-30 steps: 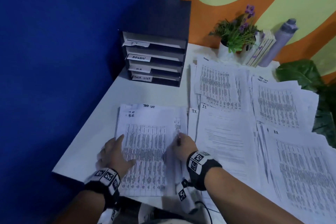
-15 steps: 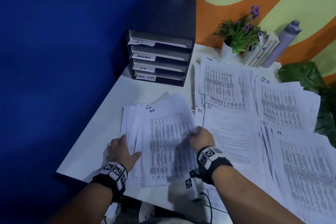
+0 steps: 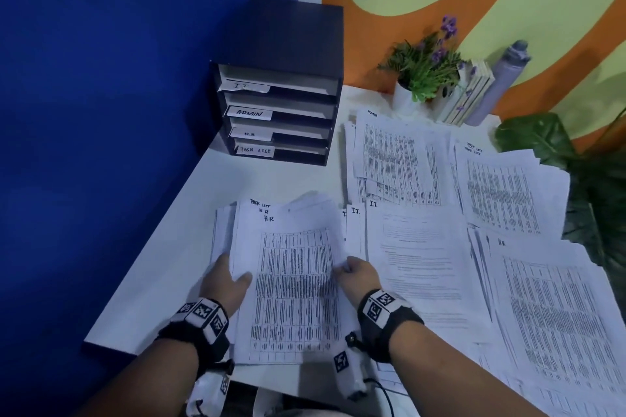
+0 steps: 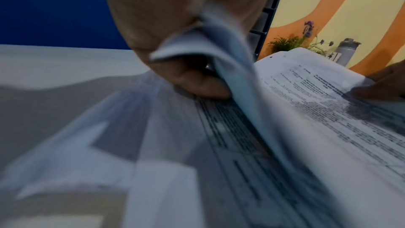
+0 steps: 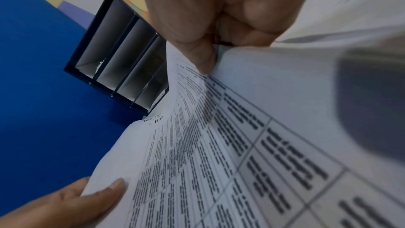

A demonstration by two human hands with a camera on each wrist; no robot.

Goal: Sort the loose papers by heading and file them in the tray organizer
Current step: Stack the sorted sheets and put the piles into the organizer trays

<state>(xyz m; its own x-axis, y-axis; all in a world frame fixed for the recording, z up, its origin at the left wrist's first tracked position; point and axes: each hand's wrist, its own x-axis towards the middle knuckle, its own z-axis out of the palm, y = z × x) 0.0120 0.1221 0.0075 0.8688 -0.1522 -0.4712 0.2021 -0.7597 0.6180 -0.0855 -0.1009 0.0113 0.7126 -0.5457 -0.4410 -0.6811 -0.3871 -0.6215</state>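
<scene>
You are mid-sort at the bench's near-left corner: your left hand (image 3: 225, 283) pinches the left edge of the H.R. sheet (image 3: 291, 281), your right hand (image 3: 360, 276) pinches its right edge, lifting it off the unsorted stack (image 3: 223, 230). Next, I'd judge, carry it to the H.R. pile (image 3: 548, 308) at the near-right; the tray organizer (image 3: 281, 85) waits at the far-left corner.

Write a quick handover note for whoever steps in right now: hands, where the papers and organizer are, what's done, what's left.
Left hand: grips the left edge of the top sheet of the near stack, headed H.R.
Right hand: pinches that sheet's right edge.
Organizer: back left on the desk, trays labelled IT, ADMIN, H.R, TASK LIST.
Done: piles spread out to the right, the clearest being the Admin pile and the IT pile.
Left: finish sorting the near stack, then file every pile.
</scene>
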